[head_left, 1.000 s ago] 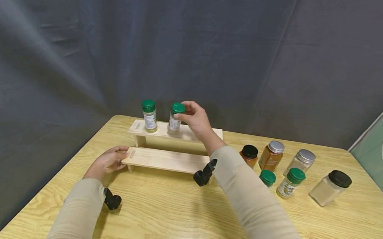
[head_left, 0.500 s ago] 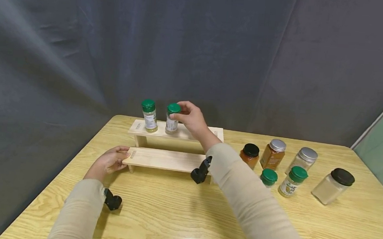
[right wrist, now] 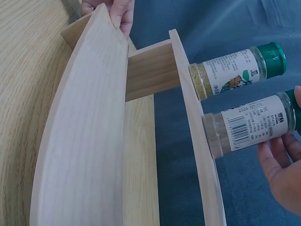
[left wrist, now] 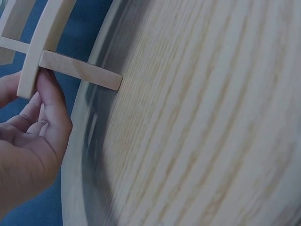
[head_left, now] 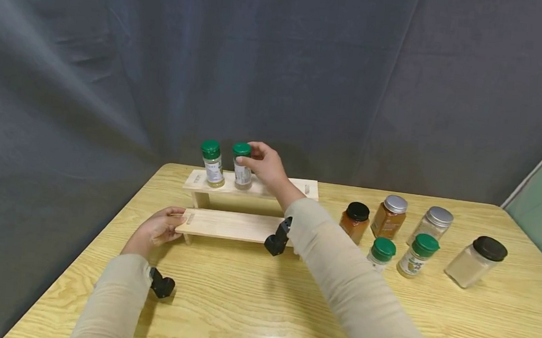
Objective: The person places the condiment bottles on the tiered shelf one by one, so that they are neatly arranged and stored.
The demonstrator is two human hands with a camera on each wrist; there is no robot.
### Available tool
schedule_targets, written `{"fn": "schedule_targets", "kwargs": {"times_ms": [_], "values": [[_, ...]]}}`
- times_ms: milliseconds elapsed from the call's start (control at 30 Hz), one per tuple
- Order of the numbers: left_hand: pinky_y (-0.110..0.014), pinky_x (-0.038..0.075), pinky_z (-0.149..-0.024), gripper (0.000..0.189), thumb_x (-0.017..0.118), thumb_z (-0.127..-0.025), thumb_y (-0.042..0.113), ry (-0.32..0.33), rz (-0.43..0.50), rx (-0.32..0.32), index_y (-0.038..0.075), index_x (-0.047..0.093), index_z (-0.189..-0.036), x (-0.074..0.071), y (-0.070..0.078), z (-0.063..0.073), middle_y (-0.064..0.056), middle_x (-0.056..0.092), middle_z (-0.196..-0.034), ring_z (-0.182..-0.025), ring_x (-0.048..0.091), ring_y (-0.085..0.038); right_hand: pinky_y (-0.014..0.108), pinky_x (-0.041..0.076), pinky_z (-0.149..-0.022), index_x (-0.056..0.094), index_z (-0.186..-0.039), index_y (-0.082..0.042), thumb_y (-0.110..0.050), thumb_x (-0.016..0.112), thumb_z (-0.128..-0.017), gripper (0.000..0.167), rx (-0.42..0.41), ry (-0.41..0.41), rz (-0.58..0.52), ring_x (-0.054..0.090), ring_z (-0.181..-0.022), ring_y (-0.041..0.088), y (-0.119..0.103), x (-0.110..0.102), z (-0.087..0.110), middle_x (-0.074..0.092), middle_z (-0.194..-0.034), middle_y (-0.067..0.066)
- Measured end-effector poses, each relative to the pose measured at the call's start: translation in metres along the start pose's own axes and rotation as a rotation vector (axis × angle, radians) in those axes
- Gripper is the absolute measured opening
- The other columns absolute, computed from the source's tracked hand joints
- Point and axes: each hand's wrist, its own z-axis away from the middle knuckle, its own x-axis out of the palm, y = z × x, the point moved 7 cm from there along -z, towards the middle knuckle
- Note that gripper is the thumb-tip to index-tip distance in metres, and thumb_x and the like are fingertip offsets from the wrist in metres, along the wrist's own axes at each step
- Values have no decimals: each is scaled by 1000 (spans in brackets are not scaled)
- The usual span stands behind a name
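gripping right hand (head_left: 268, 165) part-hides jar (head_left: 243, 175)

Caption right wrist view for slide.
Right hand holds a green-capped jar on the upper shelf; left hand grips the lower shelf.

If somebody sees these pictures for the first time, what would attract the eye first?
Most likely the green-capped spice jar in the right hand, on the upper step of the pale wooden rack, with a similar jar to its left. Next, perhaps, the left hand, gripping the left end of the lower step. Then the six other jars at the right of the table, with black, silver and green lids.
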Motion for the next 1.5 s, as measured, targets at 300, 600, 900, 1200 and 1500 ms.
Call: {"fn": "schedule_targets", "kwargs": {"times_ms": [300,600,900,1200,1500], "values": [[-23,41,-57,42,40,-89,0,16,-69,9,-8,22,-125,-2,-2,-1,-2,51,-77,-61,52,-8,36,42,-79,50,-116,-9,-16,66,-76,44,15,1,-4,49,-93,19,2,0,-1,53,-100,6],[-22,40,-57,42,40,-89,1,12,-89,8,-8,21,-126,-4,-3,-3,-3,50,-81,-62,52,-8,38,39,-82,46,-117,-4,-13,63,-79,42,9,-40,-17,48,-96,21,-4,-2,0,51,-104,10],[-23,40,-57,43,41,-89,2,29,-92,7,-8,21,-126,-5,-2,-9,-3,50,-81,-63,52,-8,37,39,-82,47,-117,-6,-14,62,-80,41,6,-6,12,47,-99,21,-13,-17,9,51,-109,11],[-23,40,-58,44,42,-89,3,40,-104,-2,-7,23,-127,-2,-3,-16,-4,46,-88,-63,52,-8,36,39,-83,45,-119,-8,-17,62,-80,44,5,-19,20,46,-101,20,-17,-33,25,49,-111,9],[-22,41,-57,45,44,-88,3,28,-78,6,-7,23,-126,-3,-2,-21,-4,48,-85,-62,53,-8,35,37,-85,42,-121,-4,-13,61,-81,45,-21,-57,-12,46,-101,22,-24,-51,49,48,-113,12]]}}
